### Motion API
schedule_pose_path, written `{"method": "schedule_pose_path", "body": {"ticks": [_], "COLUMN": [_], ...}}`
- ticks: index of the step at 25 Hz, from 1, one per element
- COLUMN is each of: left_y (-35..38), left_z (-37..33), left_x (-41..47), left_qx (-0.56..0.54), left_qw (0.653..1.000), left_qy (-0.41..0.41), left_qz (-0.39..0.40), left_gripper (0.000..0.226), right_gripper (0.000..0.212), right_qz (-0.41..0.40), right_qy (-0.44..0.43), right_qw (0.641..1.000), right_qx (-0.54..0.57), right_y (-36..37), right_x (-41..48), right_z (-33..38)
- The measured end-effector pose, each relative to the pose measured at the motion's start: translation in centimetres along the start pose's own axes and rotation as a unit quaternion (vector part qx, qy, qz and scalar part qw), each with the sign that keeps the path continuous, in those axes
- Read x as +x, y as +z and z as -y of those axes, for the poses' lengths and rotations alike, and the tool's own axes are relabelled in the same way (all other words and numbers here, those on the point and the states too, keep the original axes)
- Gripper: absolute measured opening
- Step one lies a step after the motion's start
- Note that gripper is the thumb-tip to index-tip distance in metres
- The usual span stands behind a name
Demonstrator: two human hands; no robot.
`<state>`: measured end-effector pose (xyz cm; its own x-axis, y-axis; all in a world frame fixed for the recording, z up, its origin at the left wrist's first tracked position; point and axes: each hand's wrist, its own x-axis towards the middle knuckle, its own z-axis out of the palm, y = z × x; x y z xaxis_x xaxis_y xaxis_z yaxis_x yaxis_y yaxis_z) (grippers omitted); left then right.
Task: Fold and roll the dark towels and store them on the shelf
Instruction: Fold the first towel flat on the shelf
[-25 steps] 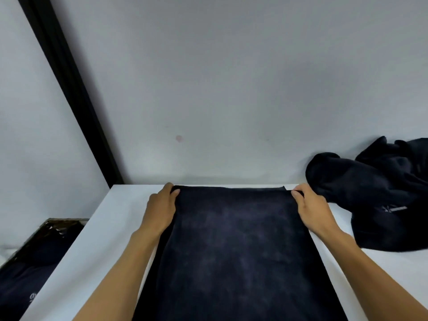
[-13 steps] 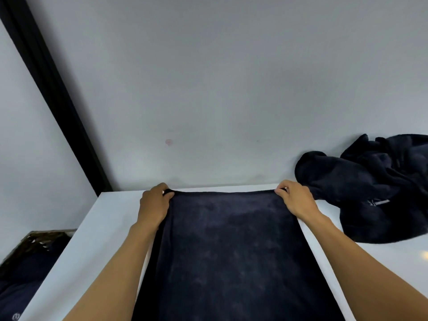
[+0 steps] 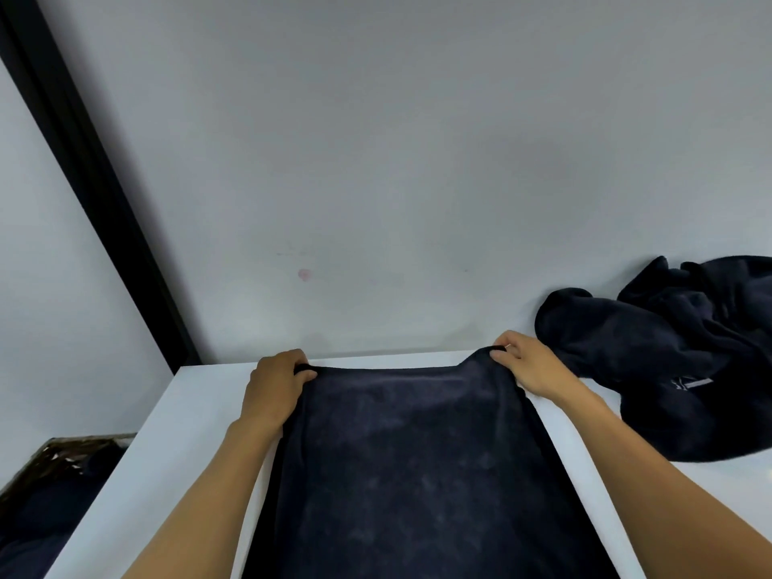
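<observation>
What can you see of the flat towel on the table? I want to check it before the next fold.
The flat towel is dark navy, plush-looking, spread lengthwise on the white table, its near end out of frame. The left hand and right hand each pinch a far corner; the right corner is lifted slightly. It appears smooth, lying left of a crumpled towel pile.

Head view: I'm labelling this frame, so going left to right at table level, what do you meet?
Basket beside the table → left hand gripping a far corner → spread dark towel → right hand gripping the other corner → crumpled towel pile.
</observation>
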<state>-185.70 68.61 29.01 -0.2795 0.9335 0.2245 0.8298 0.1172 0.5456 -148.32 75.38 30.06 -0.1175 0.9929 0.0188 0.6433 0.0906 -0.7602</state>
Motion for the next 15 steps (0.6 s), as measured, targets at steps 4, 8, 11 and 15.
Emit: {"method": "schedule_pose_path", "body": {"ticks": [4,8,11,15], "left_y": [0.1,0.2,0.2,-1.0], "left_z": [-0.1,-0.1,0.0,-0.9], "left_x": [0.4,0.8,0.8,0.8], "left_qx": [0.001,0.008,0.016,-0.041], "left_qw": [1.000,1.000,0.999,0.994], "left_qy": [-0.012,-0.022,-0.008,-0.046], "left_qz": [-0.006,0.016,0.035,0.086], "left_gripper": [0.011,0.007,0.008,0.008], "right_gripper": [0.008,0.013,0.015,0.018], "right_qz": [-0.061,-0.044,-0.002,0.073], "right_qy": [0.019,0.046,0.055,0.098], "right_qw": [0.992,0.986,0.993,0.992], "right_qx": [-0.108,-0.152,-0.106,0.016], "right_y": [1.5,1.8,1.6,0.1], "right_x": [0.9,1.4,1.5,1.3], "right_z": [-0.6,-0.2,0.6,1.9]}}
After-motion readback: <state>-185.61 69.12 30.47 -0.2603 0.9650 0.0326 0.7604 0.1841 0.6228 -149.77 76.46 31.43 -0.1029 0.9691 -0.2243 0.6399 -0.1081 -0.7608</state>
